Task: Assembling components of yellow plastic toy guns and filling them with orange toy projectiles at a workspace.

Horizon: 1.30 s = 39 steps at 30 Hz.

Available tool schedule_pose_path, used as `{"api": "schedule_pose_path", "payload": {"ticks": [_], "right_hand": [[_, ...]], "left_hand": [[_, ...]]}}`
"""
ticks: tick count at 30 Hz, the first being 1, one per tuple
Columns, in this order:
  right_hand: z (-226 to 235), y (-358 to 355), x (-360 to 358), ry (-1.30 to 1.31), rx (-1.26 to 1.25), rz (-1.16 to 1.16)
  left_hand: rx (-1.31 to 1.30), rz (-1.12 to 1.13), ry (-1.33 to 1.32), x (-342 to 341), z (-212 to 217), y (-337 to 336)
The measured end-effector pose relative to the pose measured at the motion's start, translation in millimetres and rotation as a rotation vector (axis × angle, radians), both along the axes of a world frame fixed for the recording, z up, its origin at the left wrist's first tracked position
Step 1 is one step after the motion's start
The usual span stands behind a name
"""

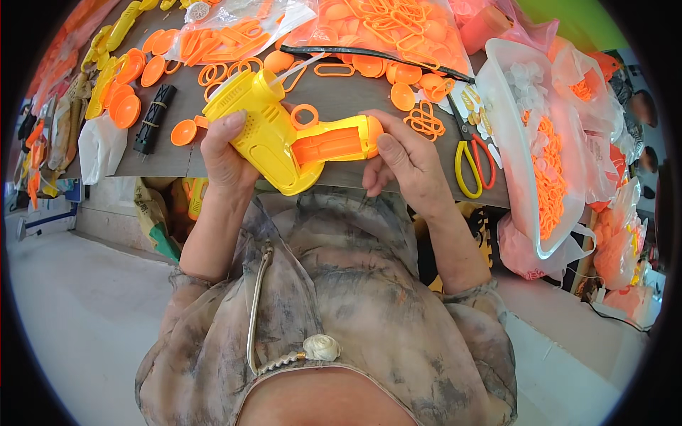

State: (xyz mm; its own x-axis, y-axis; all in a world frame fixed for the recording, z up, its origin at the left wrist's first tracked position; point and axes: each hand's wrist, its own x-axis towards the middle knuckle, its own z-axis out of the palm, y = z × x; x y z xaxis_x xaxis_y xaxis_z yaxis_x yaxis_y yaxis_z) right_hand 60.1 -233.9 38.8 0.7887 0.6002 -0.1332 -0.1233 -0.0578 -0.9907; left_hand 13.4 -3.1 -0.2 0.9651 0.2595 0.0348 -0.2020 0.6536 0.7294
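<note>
A yellow and orange plastic toy shaped like a blower gun (273, 135) is held between my two hands above the front of the table. My left hand (231, 150) grips its body at the left, the thumb lying over the vented yellow shell. My right hand (408, 162) is closed around the orange end of the handle, thumb and index finger pinching it. An orange recessed panel shows in the handle, and an orange ring stands at its upper side. A yellow nozzle with a thin clear tube (302, 67) points toward the back.
Orange caps (126, 111), ovals and bagged orange parts (398, 28) crowd the grey table's far side. A black rod (155, 117) lies at left. Scissors (469, 153) with yellow and red handles lie right of my right hand. Beside them stands a white tub (522, 163) of small parts.
</note>
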Motion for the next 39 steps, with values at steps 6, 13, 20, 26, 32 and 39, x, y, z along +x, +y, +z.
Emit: {"api": "schedule_pose_path", "payload": {"ticks": [6,13,20,26,32,39], "right_hand": [[9,-8,-1,0.06,-0.08,0.105],[12,-12,4,0.062,-0.121,0.203],[3,-15,9,0.263,-0.039,0.34],[-4,-13,1,0.384,0.077,0.338],[-8,-12,-4,0.459,0.138,0.333],[-11,-12,-13,0.464,0.256,0.31]], "left_hand": [[-0.003,-0.048,-0.015,-1,6,-3],[-0.057,-0.061,0.049,-1,3,-1],[-0.111,-0.175,0.072,2,-6,9],[-0.17,-0.221,0.113,4,-6,6],[-0.135,-0.196,0.146,3,-7,2],[-0.161,-0.242,0.069,0,-7,1]]}}
